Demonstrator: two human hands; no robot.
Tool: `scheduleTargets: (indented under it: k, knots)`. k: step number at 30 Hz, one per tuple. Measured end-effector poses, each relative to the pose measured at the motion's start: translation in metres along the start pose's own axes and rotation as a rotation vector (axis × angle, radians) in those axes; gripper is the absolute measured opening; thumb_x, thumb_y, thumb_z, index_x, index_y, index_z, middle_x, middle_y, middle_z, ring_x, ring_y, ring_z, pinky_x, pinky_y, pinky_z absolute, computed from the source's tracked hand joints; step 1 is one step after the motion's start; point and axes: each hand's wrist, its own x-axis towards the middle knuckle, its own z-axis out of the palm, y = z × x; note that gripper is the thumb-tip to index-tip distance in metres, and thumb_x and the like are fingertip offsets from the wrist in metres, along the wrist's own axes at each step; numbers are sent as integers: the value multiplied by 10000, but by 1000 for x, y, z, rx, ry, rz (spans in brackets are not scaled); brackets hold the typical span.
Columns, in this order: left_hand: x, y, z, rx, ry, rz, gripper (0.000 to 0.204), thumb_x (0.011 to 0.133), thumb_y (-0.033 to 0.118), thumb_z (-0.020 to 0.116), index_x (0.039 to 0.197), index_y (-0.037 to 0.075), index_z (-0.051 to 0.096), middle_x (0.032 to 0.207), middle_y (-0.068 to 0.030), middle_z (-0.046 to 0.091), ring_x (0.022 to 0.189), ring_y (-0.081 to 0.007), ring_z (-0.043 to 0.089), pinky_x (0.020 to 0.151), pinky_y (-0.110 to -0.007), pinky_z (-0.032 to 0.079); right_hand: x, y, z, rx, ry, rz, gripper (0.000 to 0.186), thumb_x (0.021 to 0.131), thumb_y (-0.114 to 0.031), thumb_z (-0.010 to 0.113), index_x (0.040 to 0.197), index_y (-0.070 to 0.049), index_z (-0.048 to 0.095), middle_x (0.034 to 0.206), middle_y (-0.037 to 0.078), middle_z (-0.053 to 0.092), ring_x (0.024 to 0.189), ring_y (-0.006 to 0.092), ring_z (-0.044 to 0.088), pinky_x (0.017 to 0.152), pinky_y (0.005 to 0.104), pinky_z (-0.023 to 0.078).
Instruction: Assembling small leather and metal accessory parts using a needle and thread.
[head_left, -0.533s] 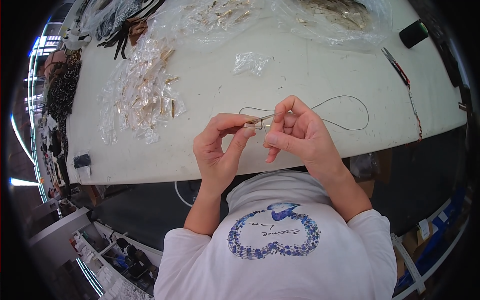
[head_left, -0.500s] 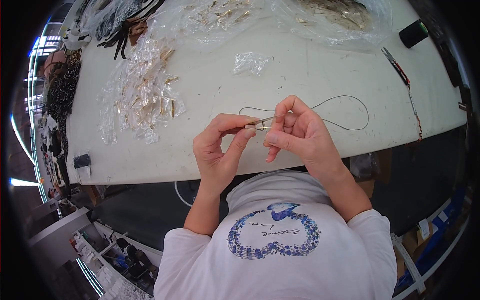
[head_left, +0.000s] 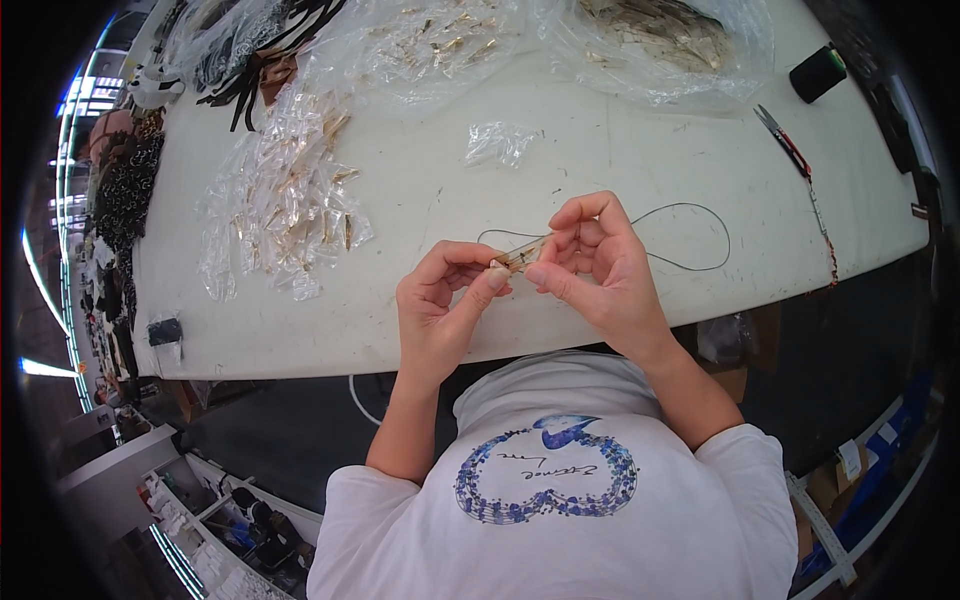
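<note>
Near the table's front edge, a small gold-coloured metal piece (head_left: 517,258) sits between my two hands; its exact kind is too small to make out. My left hand (head_left: 433,315) pinches its left end between thumb and fingers. My right hand (head_left: 612,285) is closed at its other end, thumb against the bent fingers. A thin dark thread (head_left: 727,240) runs behind the hands and lies in a wide loop on the table to the right. Part of the thread is hidden by the fingers.
Clear plastic packets with gold-coloured pieces (head_left: 290,190) lie heaped at the left. A small packet (head_left: 498,143) lies ahead of my hands. Large plastic bags (head_left: 660,45) stand along the back. Red-handled thread snips (head_left: 785,142) and a black thread spool (head_left: 817,74) are at the right.
My fingers have shifted a little around the metal piece, which now tilts up toward the right. The dark thread's loop has moved slightly left and down in the picture.
</note>
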Motion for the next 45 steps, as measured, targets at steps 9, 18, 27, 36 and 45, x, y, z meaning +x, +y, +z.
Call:
scheduleTargets:
  k: [9,18,27,36,45]
  knots:
    - [6,2,-11,-456,-180,-351,142,937,123,636,1020,13,602,921,-103,678,777,-125,650,683,-241,529,10,-15,-8,-688,-162,-483,274,818,50,669,1082,-19,657,1062,101,675,1003,170,632,820,299,513]
    - [5,-3,-15,-680,-268,-437,136,943,128,617,1021,19,588,897,-101,676,780,-122,656,675,-236,526,12,-9,3,-494,-151,-399,172,796,91,644,923,-25,655,884,60,658,816,158,630,733,277,497]
    - [0,-11,-22,-1065,-287,-333,139,945,119,599,1037,29,548,936,-131,657,738,-128,639,683,-234,512,10,-11,-16,-789,55,-537,203,768,101,618,930,-21,623,925,76,658,876,153,639,794,279,502]
    - [-1,-2,-23,-673,-226,-336,152,944,138,610,1031,25,558,903,-124,677,733,-138,656,682,-247,526,11,-15,5,-859,-140,-658,136,796,41,625,916,-24,629,953,63,680,900,166,638,948,354,463]
    - [-8,-12,-17,-943,-265,-419,140,944,136,609,1017,32,549,875,-90,643,704,-113,618,643,-222,506,8,-7,17,-7,-264,-47,123,786,54,624,876,-29,610,788,35,591,748,151,569,742,269,453]
